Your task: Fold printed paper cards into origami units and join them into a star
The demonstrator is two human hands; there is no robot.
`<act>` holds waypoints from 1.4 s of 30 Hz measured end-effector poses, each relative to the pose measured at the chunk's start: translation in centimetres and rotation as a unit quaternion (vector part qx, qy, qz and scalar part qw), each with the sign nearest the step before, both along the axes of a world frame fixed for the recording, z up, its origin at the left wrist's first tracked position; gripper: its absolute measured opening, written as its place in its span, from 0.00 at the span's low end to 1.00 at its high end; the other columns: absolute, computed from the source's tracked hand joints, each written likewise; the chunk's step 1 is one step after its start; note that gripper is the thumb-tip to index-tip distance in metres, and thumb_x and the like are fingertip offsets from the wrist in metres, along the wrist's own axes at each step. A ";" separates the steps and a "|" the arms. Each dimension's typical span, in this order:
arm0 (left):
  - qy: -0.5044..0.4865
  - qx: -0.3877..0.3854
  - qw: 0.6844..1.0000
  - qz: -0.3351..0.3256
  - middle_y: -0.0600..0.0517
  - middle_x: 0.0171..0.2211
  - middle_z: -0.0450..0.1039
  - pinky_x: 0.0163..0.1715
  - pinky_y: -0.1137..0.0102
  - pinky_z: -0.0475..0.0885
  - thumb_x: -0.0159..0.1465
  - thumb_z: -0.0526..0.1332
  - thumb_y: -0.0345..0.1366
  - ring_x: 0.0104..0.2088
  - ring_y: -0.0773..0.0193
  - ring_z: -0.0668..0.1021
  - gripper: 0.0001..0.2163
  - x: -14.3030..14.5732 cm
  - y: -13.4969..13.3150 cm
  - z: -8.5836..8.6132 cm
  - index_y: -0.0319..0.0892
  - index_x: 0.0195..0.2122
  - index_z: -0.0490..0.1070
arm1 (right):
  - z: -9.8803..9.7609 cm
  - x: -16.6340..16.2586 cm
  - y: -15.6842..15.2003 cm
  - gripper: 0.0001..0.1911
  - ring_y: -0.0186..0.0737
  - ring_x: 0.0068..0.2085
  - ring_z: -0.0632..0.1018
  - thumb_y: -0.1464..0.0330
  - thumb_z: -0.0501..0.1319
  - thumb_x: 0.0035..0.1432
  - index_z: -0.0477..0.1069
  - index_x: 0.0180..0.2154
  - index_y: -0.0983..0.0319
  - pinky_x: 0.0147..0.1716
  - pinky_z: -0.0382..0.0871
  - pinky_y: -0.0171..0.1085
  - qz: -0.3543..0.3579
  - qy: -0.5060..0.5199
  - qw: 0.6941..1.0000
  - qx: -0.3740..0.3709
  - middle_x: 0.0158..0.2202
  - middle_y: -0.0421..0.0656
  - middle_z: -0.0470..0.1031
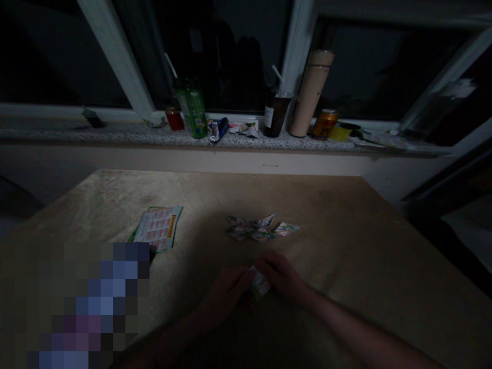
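A dim tan surface point(346, 246) fills the lower frame beneath a cluttered windowsill point(115, 134). At bottom centre, the left hand point(226, 294) and right hand point(282, 277) meet, both pinching a small folded paper piece point(259, 283).

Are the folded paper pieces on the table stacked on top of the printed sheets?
No, the folded paper pieces lie apart on the bare table, right of the printed sheets.

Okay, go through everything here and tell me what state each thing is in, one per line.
left hand: closed on the small paper piece
right hand: pinching the same piece
small paper piece: partly folded, held over the table
folded paper shapes: finished, lying clustered
printed sheets: flat, stacked
green bottle: upright on the windowsill
dark cup: upright, straw in
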State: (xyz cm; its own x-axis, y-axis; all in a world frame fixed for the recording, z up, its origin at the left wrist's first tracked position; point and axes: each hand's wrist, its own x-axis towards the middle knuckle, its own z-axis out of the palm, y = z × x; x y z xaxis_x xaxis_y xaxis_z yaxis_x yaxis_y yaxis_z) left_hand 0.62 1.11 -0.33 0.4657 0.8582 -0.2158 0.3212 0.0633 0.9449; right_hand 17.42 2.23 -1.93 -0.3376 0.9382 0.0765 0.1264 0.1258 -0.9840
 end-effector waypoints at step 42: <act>0.051 0.057 0.997 0.010 0.55 0.19 0.63 0.21 0.76 0.59 0.62 0.47 0.50 0.23 0.67 0.64 0.22 -0.2 -0.2 -0.6 0.39 0.23 0.69 | -0.4 0.1 -0.1 0.22 0.29 0.21 0.57 0.56 0.52 0.59 0.59 0.19 0.62 0.19 0.52 0.29 0.043 -0.020 0.999 -0.011 0.18 0.34 0.54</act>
